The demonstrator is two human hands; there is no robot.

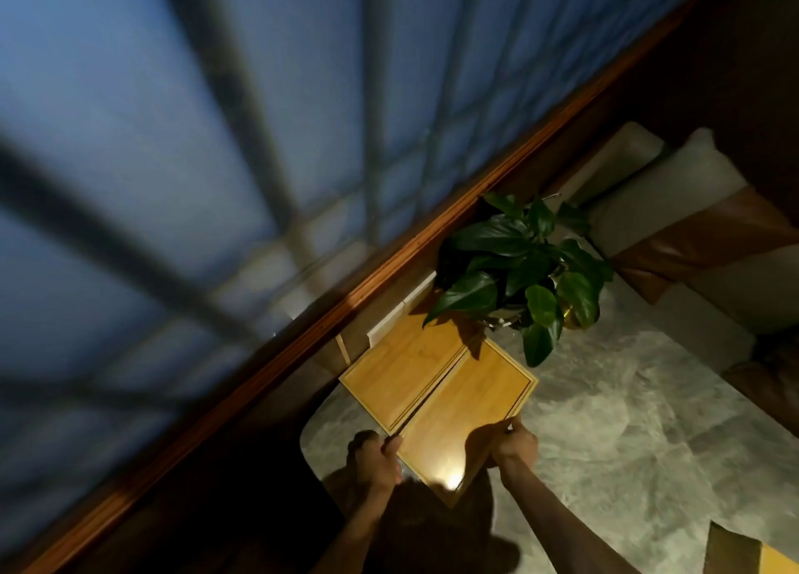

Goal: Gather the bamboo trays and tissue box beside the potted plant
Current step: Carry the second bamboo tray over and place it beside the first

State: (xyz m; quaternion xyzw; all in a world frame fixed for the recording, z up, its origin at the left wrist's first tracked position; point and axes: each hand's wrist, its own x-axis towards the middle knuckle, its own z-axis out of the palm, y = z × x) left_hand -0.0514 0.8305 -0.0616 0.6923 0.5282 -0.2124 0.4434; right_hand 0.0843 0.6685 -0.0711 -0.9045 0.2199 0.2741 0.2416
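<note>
Two bamboo trays lie side by side on a grey marble table [605, 422]. The far tray [402, 370] reaches under the leaves of the potted plant [523, 271]. The near tray [467, 413] is gripped at both of its near edges: my left hand [376, 457] holds its left edge, my right hand [514, 444] holds its right edge. A pale box-like object [402, 310], perhaps the tissue box, stands between the wall and the plant; I cannot tell for sure.
A wooden rail [346, 310] and a blue glass wall run along the table's left side. Cream and brown cushions [691, 236] sit at the far right. Another bamboo-coloured corner [774, 560] shows at the bottom right edge.
</note>
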